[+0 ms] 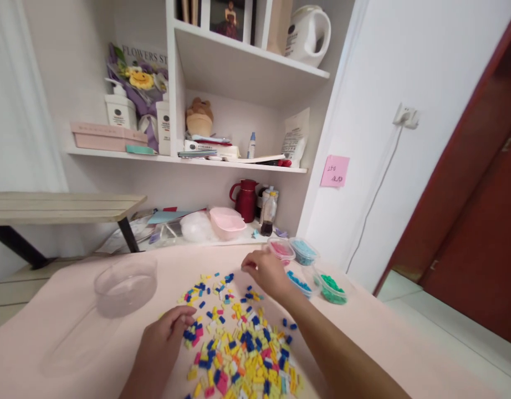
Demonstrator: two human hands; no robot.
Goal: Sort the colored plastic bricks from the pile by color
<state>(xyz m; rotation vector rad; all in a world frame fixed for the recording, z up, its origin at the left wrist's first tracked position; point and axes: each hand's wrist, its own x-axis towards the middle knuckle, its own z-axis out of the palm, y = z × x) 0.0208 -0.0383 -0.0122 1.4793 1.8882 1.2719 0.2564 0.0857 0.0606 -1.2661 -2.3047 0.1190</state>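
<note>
A wide pile of small toy building bricks (255, 354) in yellow, navy, pink, white and orange spreads over the pink tabletop (322, 354). At its left edge rests my left hand (168, 327), fingers curled together beside navy and pink bricks; whatever they may hold is hidden. My right hand (266, 271) reaches past the pile's far end, thumb and fingertips pinched, their contents too small to name. Just beyond it stand small clear tubs: one with pink bricks (281, 250), one with light blue bricks (303, 249), one with blue bricks (299, 282) and one with green bricks (332, 288).
A round clear container (126, 285) stands on the left of the table. Behind are a pink lidded box (227, 223), a red jug (246, 200) and a bottle of dark liquid (269, 215). White shelves (247, 58) rise above, and a wooden bench (64, 208) is at left.
</note>
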